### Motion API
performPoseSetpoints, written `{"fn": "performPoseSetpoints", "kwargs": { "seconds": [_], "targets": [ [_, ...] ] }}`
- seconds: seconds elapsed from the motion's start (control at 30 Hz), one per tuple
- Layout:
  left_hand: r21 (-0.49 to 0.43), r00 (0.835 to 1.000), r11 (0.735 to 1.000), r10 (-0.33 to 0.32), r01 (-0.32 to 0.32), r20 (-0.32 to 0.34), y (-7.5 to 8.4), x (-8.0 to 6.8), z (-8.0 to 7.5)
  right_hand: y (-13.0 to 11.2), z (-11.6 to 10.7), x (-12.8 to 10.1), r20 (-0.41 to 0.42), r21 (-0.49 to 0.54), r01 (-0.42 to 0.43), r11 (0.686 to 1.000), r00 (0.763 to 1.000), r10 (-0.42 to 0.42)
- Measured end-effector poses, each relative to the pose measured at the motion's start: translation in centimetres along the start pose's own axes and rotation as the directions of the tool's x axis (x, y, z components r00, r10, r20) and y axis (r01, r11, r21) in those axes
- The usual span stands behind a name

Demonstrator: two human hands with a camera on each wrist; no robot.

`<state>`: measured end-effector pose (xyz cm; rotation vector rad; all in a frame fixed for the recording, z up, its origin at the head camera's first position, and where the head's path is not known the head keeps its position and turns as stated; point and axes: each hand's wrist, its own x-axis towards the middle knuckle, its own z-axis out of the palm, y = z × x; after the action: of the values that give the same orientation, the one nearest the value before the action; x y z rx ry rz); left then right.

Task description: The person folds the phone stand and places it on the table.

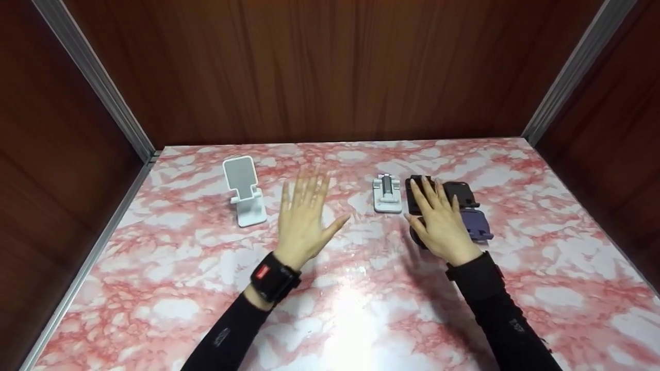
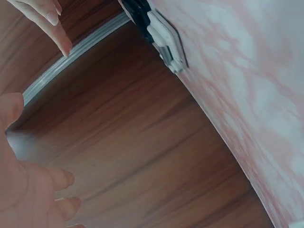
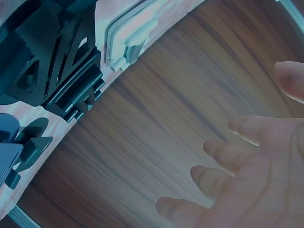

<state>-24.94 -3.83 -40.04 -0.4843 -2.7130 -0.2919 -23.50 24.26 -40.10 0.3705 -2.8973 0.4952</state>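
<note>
Both hands are spread flat with nothing in them. My left hand hovers over the table between an unfolded white phone stand on its left and a folded white phone stand on its right. Above a cluster of dark stands is my right hand, partly covering them in the head view. The cluster has a black phone stand, a second black stand, a purple phone stand and a dark rounded piece mostly hidden below the hand. In the right wrist view, the palm is apart from the black slotted stand.
The tabletop has a red and white marbled surface. Brown wood-grain panels wall it in at the back and both sides, with grey metal strips along the corners. Light glares off the table's front middle.
</note>
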Motion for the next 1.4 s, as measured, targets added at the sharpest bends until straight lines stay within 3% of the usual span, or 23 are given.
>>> {"fn": "performPoseSetpoints", "kwargs": {
  "seconds": [0.2, 0.43, 0.57, 0.77, 0.87, 0.93, 1.1, 1.17, 1.23, 1.33, 1.4],
  "targets": [
    [0.014, 0.995, 0.996, -0.087, 0.086, 0.049, -2.8, -0.5, -1.2, -0.3, 0.2, -0.2, -0.011, 0.0, 0.017, 1.0, 1.0, -0.017],
    [-0.031, 0.979, 0.979, -0.202, 0.203, 0.008, -6.7, -0.4, -2.5, -0.2, 0.3, -0.2, -0.006, -0.007, 0.02, 1.0, 1.0, -0.02],
    [-0.041, 0.966, 0.965, -0.258, 0.259, 0.029, -8.9, -0.1, -2.9, -0.2, 0.5, -0.2, 0.006, -0.01, 0.015, 1.0, 1.0, -0.015],
    [-0.205, 0.939, 0.923, -0.342, 0.325, -0.05, -13.3, 0.1, -2.6, -0.3, 0.6, -0.1, 0.008, -0.024, 0.015, 1.0, 1.0, -0.015],
    [-0.367, 0.914, 0.86, -0.402, 0.354, -0.061, -15.7, 0.1, -2.0, -0.3, 0.7, 0.0, 0.008, -0.025, 0.014, 1.0, 1.0, -0.014],
    [-0.469, 0.899, 0.799, -0.437, 0.377, -0.021, -17.1, 0.0, -1.5, -0.3, 0.7, 0.0, 0.01, -0.024, 0.014, 1.0, 1.0, -0.013],
    [-0.67, 0.859, 0.584, -0.484, 0.458, 0.166, -18.7, -0.2, -0.7, -0.3, 0.7, -0.1, 0.007, -0.021, 0.016, 1.0, 1.0, -0.016],
    [-0.739, 0.845, 0.485, -0.49, 0.468, 0.214, -18.8, -0.2, -0.4, -0.3, 0.8, -0.1, 0.005, -0.021, 0.018, 1.0, 1.0, -0.018],
    [-0.788, 0.835, 0.407, -0.5, 0.462, 0.231, -18.8, -0.2, -0.1, -0.3, 0.8, -0.1, 0.002, -0.018, 0.019, 1.0, 1.0, -0.019],
    [-0.837, 0.829, 0.334, -0.512, 0.434, 0.226, -18.8, -0.1, 0.3, -0.4, 0.8, -0.1, -0.002, -0.021, 0.019, 1.0, 1.0, -0.019],
    [-0.848, 0.826, 0.321, -0.521, 0.422, 0.214, -18.9, 0.0, 0.5, -0.5, 0.8, -0.1, -0.005, -0.024, 0.018, 1.0, 1.0, -0.019]
  ]
}}
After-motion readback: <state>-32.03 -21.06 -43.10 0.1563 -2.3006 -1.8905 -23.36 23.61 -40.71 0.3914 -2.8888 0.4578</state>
